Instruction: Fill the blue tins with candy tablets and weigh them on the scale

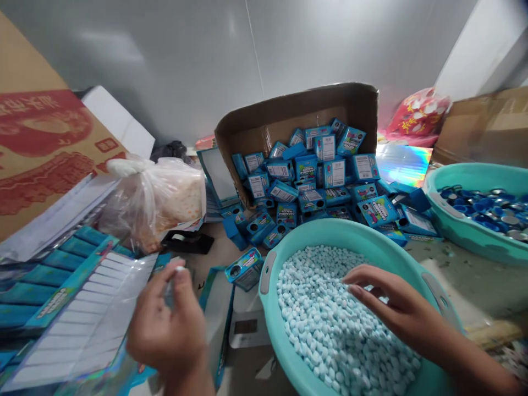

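Right hand (396, 305) half-open, empty, fingertips on tablets (330, 324) in teal basin (350, 231); scoop shallow. Left hand (169, 324) left of basin pinches small clear container (175, 269); keep mouth up.

Two bare hands show, with no gloves, rings or watch. The left hand (167, 324) enters at seven o'clock and is blurred. The right hand (391, 305) enters from five o'clock on a bare, sleeveless forearm; its fingernails are short and plain.
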{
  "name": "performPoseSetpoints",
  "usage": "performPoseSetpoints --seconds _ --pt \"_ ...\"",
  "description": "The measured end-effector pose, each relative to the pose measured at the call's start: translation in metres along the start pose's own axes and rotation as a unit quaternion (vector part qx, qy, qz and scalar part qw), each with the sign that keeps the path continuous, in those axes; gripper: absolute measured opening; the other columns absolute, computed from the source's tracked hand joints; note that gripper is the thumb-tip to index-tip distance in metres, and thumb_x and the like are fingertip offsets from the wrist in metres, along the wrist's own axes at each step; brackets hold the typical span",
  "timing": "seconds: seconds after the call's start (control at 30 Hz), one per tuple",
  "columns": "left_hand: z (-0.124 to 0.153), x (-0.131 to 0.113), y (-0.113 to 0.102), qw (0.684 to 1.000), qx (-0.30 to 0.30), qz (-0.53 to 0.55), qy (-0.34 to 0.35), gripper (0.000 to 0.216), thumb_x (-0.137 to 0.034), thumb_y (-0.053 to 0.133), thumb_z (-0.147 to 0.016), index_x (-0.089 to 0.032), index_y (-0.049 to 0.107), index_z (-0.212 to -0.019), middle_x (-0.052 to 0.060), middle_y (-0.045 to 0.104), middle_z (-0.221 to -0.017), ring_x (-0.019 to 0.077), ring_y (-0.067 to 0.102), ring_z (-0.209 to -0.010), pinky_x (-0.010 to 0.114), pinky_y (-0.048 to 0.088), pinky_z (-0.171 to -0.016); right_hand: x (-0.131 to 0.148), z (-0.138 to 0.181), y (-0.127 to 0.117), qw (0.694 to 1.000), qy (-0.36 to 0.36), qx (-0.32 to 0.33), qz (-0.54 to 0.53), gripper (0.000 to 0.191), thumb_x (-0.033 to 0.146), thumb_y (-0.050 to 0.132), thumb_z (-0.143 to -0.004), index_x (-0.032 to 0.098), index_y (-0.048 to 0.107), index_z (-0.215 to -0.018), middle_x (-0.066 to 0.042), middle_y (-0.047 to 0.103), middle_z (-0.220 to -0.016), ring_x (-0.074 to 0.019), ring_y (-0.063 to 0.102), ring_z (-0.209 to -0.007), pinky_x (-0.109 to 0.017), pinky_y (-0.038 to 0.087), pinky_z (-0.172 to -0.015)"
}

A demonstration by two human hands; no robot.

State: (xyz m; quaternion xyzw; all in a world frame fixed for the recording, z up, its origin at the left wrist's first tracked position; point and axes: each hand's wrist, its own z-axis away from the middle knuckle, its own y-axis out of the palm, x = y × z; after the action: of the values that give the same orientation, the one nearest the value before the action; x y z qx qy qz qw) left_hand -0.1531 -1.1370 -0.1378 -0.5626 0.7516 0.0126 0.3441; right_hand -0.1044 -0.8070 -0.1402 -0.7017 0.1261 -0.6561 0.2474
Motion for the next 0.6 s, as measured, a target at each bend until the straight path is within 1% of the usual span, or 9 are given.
performPoseSetpoints --seconds 0.03,0.07,0.1,0.2,0.23,0.33,0.43,0.5,0.6 --pt "0.012 -0.025 -0.006 0.997 0.031 0.028 0.060 0.028 -0.023 0.060 -0.089 -0.018 0.068 -0.115 0.012 0.073 -0.111 0.0241 0.068 -0.103 0.043 0.053 -0.095 0.000 0.000 0.000 1.000 0.001 0.000 0.002 0.030 0.049 0.051 -0.095 0.024 0.068 -0.099 -0.007 0.070 -0.100 -0.0206 0.068 -0.088 -0.029 0.059 -0.066" --pt "0.027 -0.049 -0.010 0.980 0.114 0.067 0.146 0.028 -0.019 0.060 -0.088 -0.019 0.068 -0.115 0.011 0.071 -0.118 0.0241 0.066 -0.109 0.043 0.053 -0.097 0.000 0.000 -0.001 1.000 0.003 -0.001 0.004 0.031 0.049 0.051 -0.095 0.024 0.068 -0.098 -0.008 0.070 -0.100 -0.0206 0.068 -0.088 -0.028 0.059 -0.065" --pt "0.042 -0.070 -0.011 0.955 0.211 0.089 0.190 0.033 -0.018 0.059 -0.088 -0.019 0.065 -0.120 0.014 0.063 -0.133 0.0261 0.061 -0.121 0.045 0.052 -0.101 0.000 -0.001 -0.001 1.000 0.004 0.000 0.007 0.031 0.049 0.051 -0.095 0.024 0.068 -0.098 -0.008 0.070 -0.100 -0.0207 0.068 -0.089 -0.028 0.059 -0.065" --pt "0.086 -0.111 -0.006 0.906 0.354 0.141 0.181 0.050 -0.018 0.050 -0.091 -0.009 0.047 -0.140 0.021 0.048 -0.148 0.0285 0.047 -0.137 0.046 0.053 -0.102 -0.001 -0.001 0.001 1.000 0.007 -0.003 0.010 0.032 0.051 0.051 -0.095 0.024 0.068 -0.100 -0.008 0.071 -0.099 -0.0208 0.068 -0.088 -0.028 0.059 -0.064" --pt "0.097 -0.116 -0.005 0.887 0.373 0.173 0.210 0.051 -0.017 0.049 -0.090 -0.009 0.046 -0.140 0.021 0.050 -0.147 0.0292 0.048 -0.136 0.049 0.053 -0.103 -0.003 -0.001 0.002 1.000 0.007 -0.004 0.010 0.033 0.051 0.051 -0.094 0.024 0.068 -0.100 -0.008 0.071 -0.098 -0.0209 0.068 -0.087 -0.028 0.059 -0.064" --pt "0.112 -0.114 -0.001 0.805 0.443 0.261 0.295 0.041 -0.019 0.053 -0.087 -0.019 0.058 -0.128 0.010 0.067 -0.126 0.0262 0.063 -0.114 0.049 0.057 -0.094 -0.009 -0.001 0.005 1.000 0.015 -0.004 0.014 0.032 0.051 0.052 -0.094 0.025 0.069 -0.101 -0.007 0.071 -0.099 -0.0213 0.069 -0.087 -0.028 0.059 -0.065" --pt "0.113 -0.107 0.003 0.752 0.567 0.209 0.264 0.034 -0.034 0.064 -0.081 -0.020 0.065 -0.112 0.011 0.070 -0.112 0.0299 0.065 -0.099 0.049 0.061 -0.081 -0.019 0.000 0.008 0.998 0.033 0.019 0.042 0.032 0.052 0.052 -0.094 0.027 0.068 -0.107 -0.007 0.070 -0.110 -0.0227 0.068 -0.096 -0.031 0.060 -0.073" --pt "0.114 -0.105 0.007 0.728 0.623 0.156 0.242 0.034 -0.040 0.069 -0.076 -0.019 0.068 -0.103 0.012 0.071 -0.106 0.0335 0.065 -0.096 0.052 0.061 -0.077 -0.026 0.000 0.010 0.995 0.031 0.053 0.081 0.032 0.051 0.053 -0.093 0.028 0.068 -0.110 -0.007 0.069 -0.113 -0.0248 0.067 -0.101 -0.037 0.058 -0.083" --pt "0.120 -0.106 0.010 0.718 0.636 0.143 0.242 0.030 -0.042 0.071 -0.072 -0.019 0.071 -0.091 0.012 0.072 -0.099 0.0336 0.065 -0.095 0.052 0.061 -0.077 -0.035 0.001 0.012 0.986 0.020 0.102 0.132 0.029 0.047 0.056 -0.092 0.028 0.069 -0.110 -0.007 0.069 -0.110 -0.0270 0.065 -0.104 -0.043 0.054 -0.091"
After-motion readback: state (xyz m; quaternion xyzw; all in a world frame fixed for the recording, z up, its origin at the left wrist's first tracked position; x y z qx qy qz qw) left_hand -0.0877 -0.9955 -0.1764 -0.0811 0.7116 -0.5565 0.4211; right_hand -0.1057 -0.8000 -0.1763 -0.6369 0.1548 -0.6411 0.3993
